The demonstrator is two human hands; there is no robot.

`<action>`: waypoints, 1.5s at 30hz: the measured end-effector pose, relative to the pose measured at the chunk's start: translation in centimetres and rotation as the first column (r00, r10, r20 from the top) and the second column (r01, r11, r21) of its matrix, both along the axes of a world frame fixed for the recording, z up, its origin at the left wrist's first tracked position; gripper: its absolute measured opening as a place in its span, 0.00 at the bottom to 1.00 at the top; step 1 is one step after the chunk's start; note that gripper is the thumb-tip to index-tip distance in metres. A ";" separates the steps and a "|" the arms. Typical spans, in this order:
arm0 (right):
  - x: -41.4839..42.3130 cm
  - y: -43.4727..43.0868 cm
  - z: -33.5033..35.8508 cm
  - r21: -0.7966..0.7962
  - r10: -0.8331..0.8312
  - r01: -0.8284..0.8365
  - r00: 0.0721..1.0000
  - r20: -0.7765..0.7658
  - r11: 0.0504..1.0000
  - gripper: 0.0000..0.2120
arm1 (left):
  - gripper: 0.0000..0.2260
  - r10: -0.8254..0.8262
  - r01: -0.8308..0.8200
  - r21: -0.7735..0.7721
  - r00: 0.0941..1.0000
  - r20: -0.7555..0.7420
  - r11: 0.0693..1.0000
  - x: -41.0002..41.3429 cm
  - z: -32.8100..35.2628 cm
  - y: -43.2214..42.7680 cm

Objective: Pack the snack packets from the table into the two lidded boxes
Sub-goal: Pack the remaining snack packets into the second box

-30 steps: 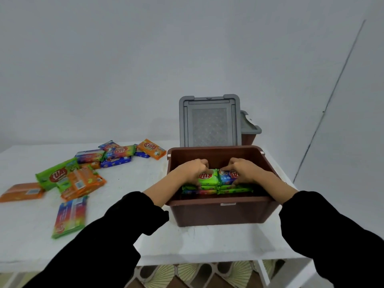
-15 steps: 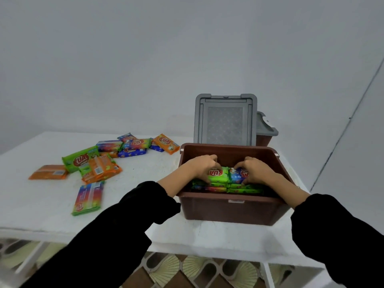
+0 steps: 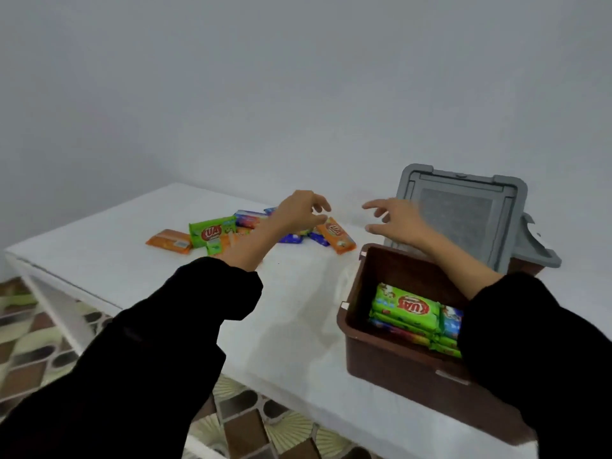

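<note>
Over the white bench [image 3: 291, 309], left hand [image 3: 298, 213] and right hand [image 3: 394, 223] have left the box [image 3: 397, 366]; fingers [image 3: 372, 204] spread, seemingly empty, reaching for more packets [image 3: 336, 235].

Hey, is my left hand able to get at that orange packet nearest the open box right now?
Probably yes. The left hand is empty with fingers loose, just beside the orange packet, and nothing lies on top of it.
</note>
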State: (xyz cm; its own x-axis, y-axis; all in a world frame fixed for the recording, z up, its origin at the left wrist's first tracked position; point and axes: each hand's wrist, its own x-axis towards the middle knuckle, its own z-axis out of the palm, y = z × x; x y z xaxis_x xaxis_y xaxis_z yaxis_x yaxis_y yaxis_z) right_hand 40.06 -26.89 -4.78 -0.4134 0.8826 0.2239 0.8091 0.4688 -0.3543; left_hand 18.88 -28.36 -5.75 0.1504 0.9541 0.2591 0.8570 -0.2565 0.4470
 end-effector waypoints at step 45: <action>-12.5 16.3 -1.0 -0.190 0.186 -0.151 0.966 0.181 0.970 0.31 | 0.28 0.069 -0.082 -0.031 0.956 -0.284 0.996 -17.2 -3.0 11.9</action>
